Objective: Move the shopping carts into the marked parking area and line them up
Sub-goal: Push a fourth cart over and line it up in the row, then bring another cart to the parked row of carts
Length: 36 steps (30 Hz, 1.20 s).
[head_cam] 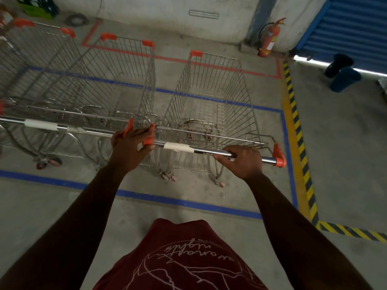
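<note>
Three wire shopping carts with orange corner caps stand side by side on the concrete floor. My right hand [240,160] grips the steel handle bar [207,151] of the right cart [211,97]. My left hand [132,145] is closed over the orange end cap at the handle's left end, where it meets the handle of the middle cart [117,80]. The left cart [31,65] stands beyond it at the frame's left edge. All three sit across the blue tape outline [287,143] on the floor, with a red tape outline [230,66] behind it.
A yellow-black hazard stripe [301,147] runs along the right of the blue outline. A red fire extinguisher [270,38] leans at the back wall beside a blue roller shutter [351,24]. Someone's dark legs [343,74] stand at the right. Green crates [37,7] sit back left.
</note>
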### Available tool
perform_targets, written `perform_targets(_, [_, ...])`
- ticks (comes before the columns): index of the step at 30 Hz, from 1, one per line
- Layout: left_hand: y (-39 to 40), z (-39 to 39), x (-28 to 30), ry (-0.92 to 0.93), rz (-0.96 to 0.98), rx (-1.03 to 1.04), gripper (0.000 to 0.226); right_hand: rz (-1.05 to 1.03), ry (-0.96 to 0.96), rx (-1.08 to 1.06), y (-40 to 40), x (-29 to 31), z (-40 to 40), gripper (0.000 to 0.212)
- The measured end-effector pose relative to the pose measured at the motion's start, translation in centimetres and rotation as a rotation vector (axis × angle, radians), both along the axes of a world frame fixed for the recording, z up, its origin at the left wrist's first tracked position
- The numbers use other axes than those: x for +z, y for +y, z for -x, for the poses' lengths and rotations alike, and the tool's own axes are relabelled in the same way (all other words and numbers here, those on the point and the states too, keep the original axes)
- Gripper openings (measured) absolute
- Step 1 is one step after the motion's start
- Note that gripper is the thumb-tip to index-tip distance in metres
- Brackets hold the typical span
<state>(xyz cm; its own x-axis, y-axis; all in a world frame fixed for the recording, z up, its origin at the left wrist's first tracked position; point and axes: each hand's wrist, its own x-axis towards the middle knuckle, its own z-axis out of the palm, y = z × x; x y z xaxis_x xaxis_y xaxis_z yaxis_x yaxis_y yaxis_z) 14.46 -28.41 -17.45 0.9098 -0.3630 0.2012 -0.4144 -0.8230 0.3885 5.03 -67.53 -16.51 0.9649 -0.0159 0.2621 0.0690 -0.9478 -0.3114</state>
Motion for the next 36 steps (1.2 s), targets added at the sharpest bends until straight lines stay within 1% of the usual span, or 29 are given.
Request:
perform_targets(2, [-0.4, 0.6, 0.6, -0.04, 0.043, 0.027, 0.058, -0.203, -0.027, 0.059, -0.6, 0.3, -0.2, 0.052])
perform_targets(3, [-0.7, 1.1, 0.9, -0.066, 0.062, 0.042, 0.054, -0.277, -0.039, 0.071, -0.9, 0.5, -0.1, 0.051])
perform_targets(4, [-1.0, 1.8, 1.3, -0.092, 0.086, 0.056, 0.05, -0.298, -0.053, 0.068, -1.3, 0.5, 0.2, 0.051])
perform_targets(6, [-1.4, 3.6, 1.9, -0.097, 0.174, 0.059, 0.045, -0.234, -0.1, 0.051, -1.6, 0.5, 1.2, 0.046])
perform_targets(8, [-1.5, 5.4, 2.1, -0.108, 0.246, 0.025, 0.05, -0.204, -0.142, 0.041, -1.1, 0.1, 2.4, 0.04])
perform_targets(10, [-1.5, 6.7, 1.2, -0.13, 0.262, 0.021, 0.049, -0.237, -0.141, 0.074, 0.2, 0.0, 3.3, 0.038])
perform_targets(15, [-2.1, 10.5, 0.8, -0.042, 0.221, 0.112, 0.047, -0.378, -0.126, 0.218, 4.4, 1.0, 4.9, 0.037])
perform_targets(20, [-2.5, 17.1, 1.7, 0.026, 0.272, 0.263, 0.042, -0.536, -0.022, 0.353, 8.5, 1.2, 7.1, 0.032])
perform_targets(24, [-0.1, 22.7, 2.1, 0.051, 0.317, 0.37, 0.037, -0.622, 0.115, 0.475, 13.4, 2.4, 8.9, 0.029])
perform_targets(27, [3.3, 26.3, 2.1, 0.075, 0.37, 0.501, 0.033, -0.608, 0.231, 0.608, 17.8, 3.4, 10.0, 0.03])
perform_targets(29, [5.8, 28.5, 2.2, 0.048, 0.397, 0.57, 0.034, -0.607, 0.223, 0.692, 21.2, 4.1, 10.6, 0.028])
perform_targets(32, [9.9, 31.9, 2.2, 0.009, 0.459, 0.679, 0.028, -0.629, 0.165, 0.779, 27.7, 5.5, 12.0, 0.025])
perform_targets(34, [13.3, 34.3, 2.0, -0.003, 0.5, 0.738, 0.027, -0.619, 0.17, 0.842, 33.0, 6.3, 13.3, 0.027])
perform_targets(36, [17.5, 36.9, 1.7, -0.011, 0.523, 0.787, 0.026, -0.597, 0.202, 0.915, 38.6, 6.2, 15.0, 0.023])
